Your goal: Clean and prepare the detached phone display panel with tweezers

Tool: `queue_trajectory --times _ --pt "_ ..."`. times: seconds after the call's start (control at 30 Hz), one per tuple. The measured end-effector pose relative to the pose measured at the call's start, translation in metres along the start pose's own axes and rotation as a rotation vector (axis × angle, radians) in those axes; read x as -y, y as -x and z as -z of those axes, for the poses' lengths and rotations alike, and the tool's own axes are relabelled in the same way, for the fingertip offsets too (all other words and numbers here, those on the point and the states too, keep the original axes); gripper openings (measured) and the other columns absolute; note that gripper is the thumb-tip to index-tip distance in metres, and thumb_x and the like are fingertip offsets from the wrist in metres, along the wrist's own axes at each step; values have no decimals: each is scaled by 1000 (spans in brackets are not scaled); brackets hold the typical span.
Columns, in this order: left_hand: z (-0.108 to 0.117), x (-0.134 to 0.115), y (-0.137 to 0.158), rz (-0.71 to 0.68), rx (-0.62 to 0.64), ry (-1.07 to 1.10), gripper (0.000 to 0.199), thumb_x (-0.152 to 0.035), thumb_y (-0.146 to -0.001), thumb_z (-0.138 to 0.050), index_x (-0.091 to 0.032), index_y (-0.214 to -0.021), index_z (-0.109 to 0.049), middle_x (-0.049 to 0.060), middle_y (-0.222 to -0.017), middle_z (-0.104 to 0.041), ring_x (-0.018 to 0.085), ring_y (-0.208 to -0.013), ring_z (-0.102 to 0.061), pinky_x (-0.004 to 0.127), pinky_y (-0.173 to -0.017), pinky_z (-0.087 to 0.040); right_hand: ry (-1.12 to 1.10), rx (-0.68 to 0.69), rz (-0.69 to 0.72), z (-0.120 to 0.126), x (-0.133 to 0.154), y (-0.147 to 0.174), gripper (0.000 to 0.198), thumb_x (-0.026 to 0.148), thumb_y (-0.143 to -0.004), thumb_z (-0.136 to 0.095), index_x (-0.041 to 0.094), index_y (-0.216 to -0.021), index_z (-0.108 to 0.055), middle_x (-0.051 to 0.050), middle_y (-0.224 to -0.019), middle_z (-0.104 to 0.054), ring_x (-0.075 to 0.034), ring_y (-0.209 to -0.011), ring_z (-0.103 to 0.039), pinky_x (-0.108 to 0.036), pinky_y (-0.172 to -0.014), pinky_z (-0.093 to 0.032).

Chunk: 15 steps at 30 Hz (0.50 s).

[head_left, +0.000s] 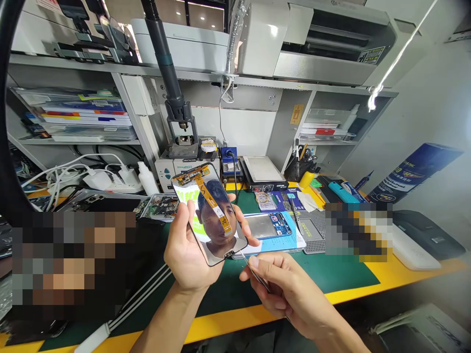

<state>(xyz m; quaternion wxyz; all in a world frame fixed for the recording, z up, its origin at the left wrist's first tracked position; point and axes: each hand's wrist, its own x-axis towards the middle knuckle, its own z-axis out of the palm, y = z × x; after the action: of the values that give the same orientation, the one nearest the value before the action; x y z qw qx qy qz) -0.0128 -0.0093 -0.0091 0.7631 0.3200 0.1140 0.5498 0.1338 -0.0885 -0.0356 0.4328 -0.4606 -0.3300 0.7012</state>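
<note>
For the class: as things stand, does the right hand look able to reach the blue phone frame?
Probably yes: the blue phone frame lies beyond the right hand with nothing visible blocking the way, though that hand holds a thin metal tool.

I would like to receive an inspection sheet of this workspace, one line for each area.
Surface: green mat on yellow table
Job's things: phone screen panel with orange flex cable; thin metal tool; blue phone frame
Clutter: spray can, black pen holder, white bottle
Hands: left hand holds the panel; right hand holds the tool, tip near the panel's lower edge
Cables: white cables by white power strip
Surroundings: large printer-like machine on upper shelf
</note>
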Motion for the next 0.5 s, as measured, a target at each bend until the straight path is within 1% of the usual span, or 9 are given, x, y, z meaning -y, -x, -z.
queue_trajectory --times 0.17,0.33,0.5 --pt "-1 1 0 0 -4 -1 68 -62 -94 -27 -12 -104 -72 16 -81 -68 32 -69 -68 53 -63 -59 5 16 25 1 -3 1 39 50 -89 -71 12 -83 -75 7 -50 -43 -1 -38 -21 -18 -37 -9" --pt "-2 0 1 20 -13 7 68 -63 -93 -26 -14 -102 -73 15 -81 -67 31 -69 -66 49 -61 -57 -10 36 38 2 -3 2 39 48 -91 -68 11 -84 -76 7 -50 -44 -1 -37 -23 -18 -36 -10" --pt "-3 -2 1 27 -15 14 69 -62 -94 -27 -13 -102 -74 17 -82 -67 32 -70 -65 49 -61 -57 -24 44 30 3 -4 -1 38 47 -93 -68 10 -85 -77 6 -54 -47 0 -36 -24 -17 -36 -10"
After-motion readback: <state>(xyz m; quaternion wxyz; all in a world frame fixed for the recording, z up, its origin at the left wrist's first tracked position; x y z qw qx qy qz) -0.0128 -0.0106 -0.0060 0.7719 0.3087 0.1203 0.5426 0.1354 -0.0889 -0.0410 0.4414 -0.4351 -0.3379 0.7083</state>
